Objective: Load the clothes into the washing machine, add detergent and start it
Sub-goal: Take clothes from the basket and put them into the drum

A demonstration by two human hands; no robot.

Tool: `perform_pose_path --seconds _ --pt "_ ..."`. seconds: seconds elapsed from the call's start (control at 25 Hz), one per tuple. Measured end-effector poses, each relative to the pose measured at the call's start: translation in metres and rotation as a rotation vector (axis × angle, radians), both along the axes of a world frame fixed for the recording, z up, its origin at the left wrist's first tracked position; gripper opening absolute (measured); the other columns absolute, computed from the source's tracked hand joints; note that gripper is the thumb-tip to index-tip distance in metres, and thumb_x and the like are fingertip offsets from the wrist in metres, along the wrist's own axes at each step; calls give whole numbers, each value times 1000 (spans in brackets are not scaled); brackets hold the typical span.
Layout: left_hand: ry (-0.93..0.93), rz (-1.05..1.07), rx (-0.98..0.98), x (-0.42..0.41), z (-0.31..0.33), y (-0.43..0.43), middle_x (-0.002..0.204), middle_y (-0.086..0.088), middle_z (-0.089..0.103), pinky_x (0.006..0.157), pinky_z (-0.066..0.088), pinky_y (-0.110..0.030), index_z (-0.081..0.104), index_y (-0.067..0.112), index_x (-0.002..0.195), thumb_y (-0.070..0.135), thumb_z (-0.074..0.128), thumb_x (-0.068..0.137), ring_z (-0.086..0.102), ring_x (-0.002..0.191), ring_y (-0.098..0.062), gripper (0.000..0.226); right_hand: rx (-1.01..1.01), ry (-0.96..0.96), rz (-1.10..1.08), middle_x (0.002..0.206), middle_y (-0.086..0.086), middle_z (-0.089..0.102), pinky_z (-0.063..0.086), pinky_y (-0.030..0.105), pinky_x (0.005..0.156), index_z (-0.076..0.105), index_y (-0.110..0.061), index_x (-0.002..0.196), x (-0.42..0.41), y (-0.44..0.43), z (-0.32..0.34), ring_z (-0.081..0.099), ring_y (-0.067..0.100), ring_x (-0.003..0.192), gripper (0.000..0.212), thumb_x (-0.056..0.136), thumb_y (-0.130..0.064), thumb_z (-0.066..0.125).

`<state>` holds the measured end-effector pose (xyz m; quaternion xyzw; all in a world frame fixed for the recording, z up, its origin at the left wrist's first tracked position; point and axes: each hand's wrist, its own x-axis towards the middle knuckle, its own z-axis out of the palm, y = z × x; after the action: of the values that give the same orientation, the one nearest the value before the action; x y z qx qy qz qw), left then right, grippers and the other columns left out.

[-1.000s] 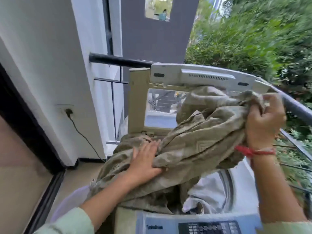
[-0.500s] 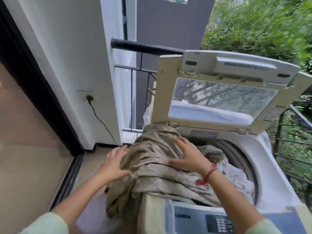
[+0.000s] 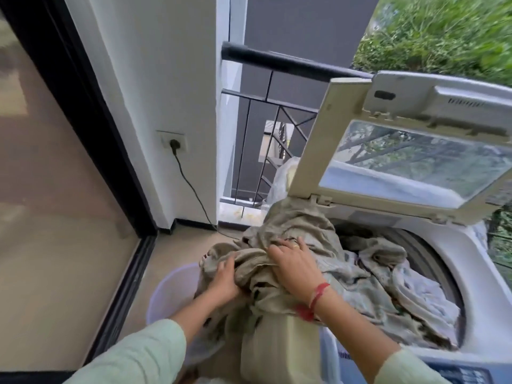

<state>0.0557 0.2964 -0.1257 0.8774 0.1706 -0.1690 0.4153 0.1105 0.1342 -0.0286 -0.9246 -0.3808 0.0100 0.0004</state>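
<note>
The washer (image 3: 476, 295) stands at the right of a balcony, its lid (image 3: 415, 151) raised and leaning back toward the railing (image 3: 291, 62). A glass door (image 3: 55, 217) fills the left side. An olive cloth (image 3: 291, 225) lies heaped over the washer's left rim: part of it spreads into the drum on top of paler clothes (image 3: 415, 289), and part hangs down the outside toward a pale basket (image 3: 169, 289) on the floor just beside the machine. The right hand (image 3: 293, 261) rests on top of the heap with its fingers spread and fairly straight, pressing the cloth and not grasping it. The left hand (image 3: 224, 278) is at the heap's left edge above the basket, its fingers curled into a fold and gripping the cloth. On the wall behind, a black cord (image 3: 191, 187) runs down from a socket (image 3: 173, 141) to the floor. A red thread (image 3: 318, 295) circles the right wrist, and a ring (image 3: 296, 246) shows on one right finger.
</note>
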Motion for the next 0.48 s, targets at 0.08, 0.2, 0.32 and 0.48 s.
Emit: perform_pose_path --seconds 0.08,0.2,0.32,0.48 --pt "-249 106 -42 3 22 -24 139 -4 48 95 28 -9 47 21 134 15 63 85 43 125 -12 52 219 -11 10 82 -3 69 49 28 64 49 -26 97 1 -35 13 68 21 78 23 76 -24 41" --pt "-625 280 -92 9 73 -68 120 8 62 96 37 -9 64 26 113 -14 50 76 54 114 -2 56 607 -71 -44 93 -7 72 53 27 58 58 -29 111 14 -98 42 69 15 77 39 75 -22 42" --pt "-944 240 -83 30 145 -134 117 11 63 99 41 -18 63 28 117 -13 50 74 55 110 0 60 923 -193 -73 97 -2 72 51 28 72 64 -17 114 40 -165 95 66 14 85 42 79 -12 41" --pt "-1238 80 -108 68 240 -234 108 9 66 90 46 -25 57 31 111 -3 51 76 61 104 -12 50 1298 -450 -101 76 -20 59 40 21 60 60 -13 99 75 -244 175 51 -1 62 20 91 -15 42"
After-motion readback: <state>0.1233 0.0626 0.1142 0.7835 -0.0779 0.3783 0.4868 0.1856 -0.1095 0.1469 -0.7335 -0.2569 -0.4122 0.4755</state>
